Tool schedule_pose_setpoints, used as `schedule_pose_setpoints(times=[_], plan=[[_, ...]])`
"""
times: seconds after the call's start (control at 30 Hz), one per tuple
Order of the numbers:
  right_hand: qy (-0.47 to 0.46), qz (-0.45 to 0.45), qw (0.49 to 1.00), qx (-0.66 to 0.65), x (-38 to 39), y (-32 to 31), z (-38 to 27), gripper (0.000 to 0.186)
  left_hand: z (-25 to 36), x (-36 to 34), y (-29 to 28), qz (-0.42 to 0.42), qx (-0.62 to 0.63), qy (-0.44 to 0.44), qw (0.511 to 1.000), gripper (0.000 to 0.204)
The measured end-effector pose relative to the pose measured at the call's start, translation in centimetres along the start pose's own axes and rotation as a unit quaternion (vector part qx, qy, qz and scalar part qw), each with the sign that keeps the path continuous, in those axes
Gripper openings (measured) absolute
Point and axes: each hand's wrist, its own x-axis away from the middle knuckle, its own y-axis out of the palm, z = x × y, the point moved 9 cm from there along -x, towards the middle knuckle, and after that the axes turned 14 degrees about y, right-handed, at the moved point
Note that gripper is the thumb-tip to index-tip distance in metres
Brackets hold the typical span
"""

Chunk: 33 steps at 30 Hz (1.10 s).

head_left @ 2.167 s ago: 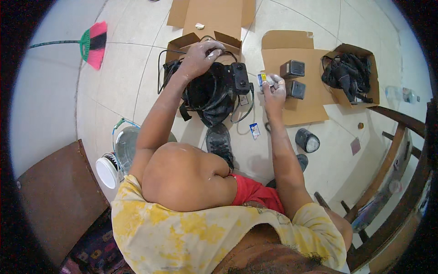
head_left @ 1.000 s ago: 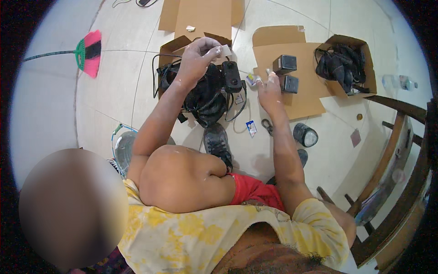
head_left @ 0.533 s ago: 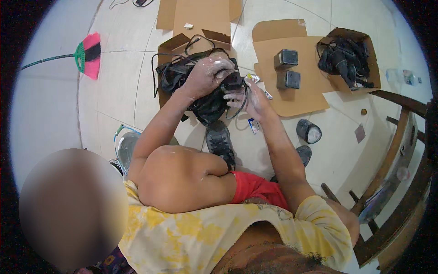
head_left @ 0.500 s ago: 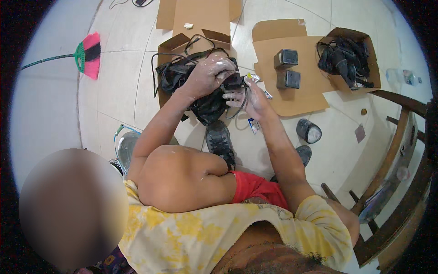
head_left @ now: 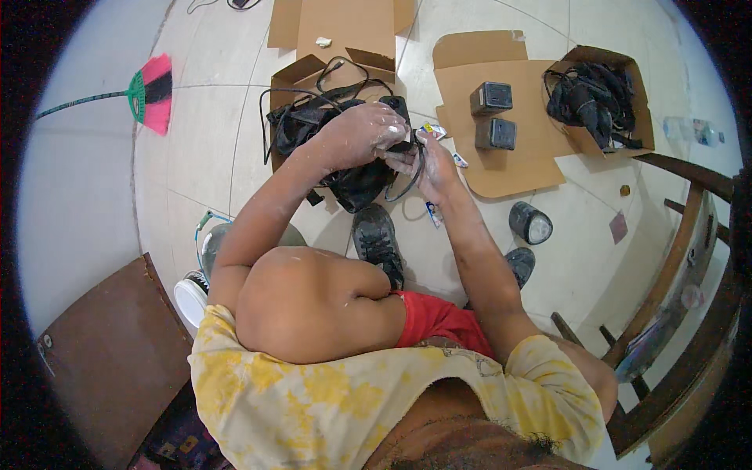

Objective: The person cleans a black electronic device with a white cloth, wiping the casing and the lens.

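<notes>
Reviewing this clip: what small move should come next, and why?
Perhaps the right hand should ease the thin, looped black cable aside: its loop passes across that hand, close to the small, boxy black plastic device where the left hand also is. Exact fingertip contact is hidden.

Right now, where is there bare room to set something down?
Bare tiled floor between the broom and the left-hand carton; bare cardboard sheet on the near side of the two black blocks. Crowded around the left hand and right hand: black bag, cables, packets.
</notes>
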Motion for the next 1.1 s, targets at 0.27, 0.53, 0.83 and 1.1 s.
schedule_pose_setpoints(times=[0.27,0.53,0.83,1.1], plan=[[0.013,-0.025,0.999,-0.021,-0.3,-0.1,0.3,0.041,0.9,1.4,-1.2,0.004,-0.023,0.054,0.998,0.03],[0.027,-0.022,0.999,-0.012,0.2,-0.1,0.1,0.048,-2.7,2.6,-4.5,0.171,0.077,-0.222,0.957,0.01],[0.02,-0.022,1.0,0.001,-0.4,-0.6,0.1,0.047,-1.8,0.0,0.5,0.032,0.074,-0.082,0.993,0.019],[0.0,-0.026,1.0,0.008,-0.4,-0.5,0.1,0.044,1.1,0.3,0.0,0.003,-0.06,0.094,0.994,0.025]])
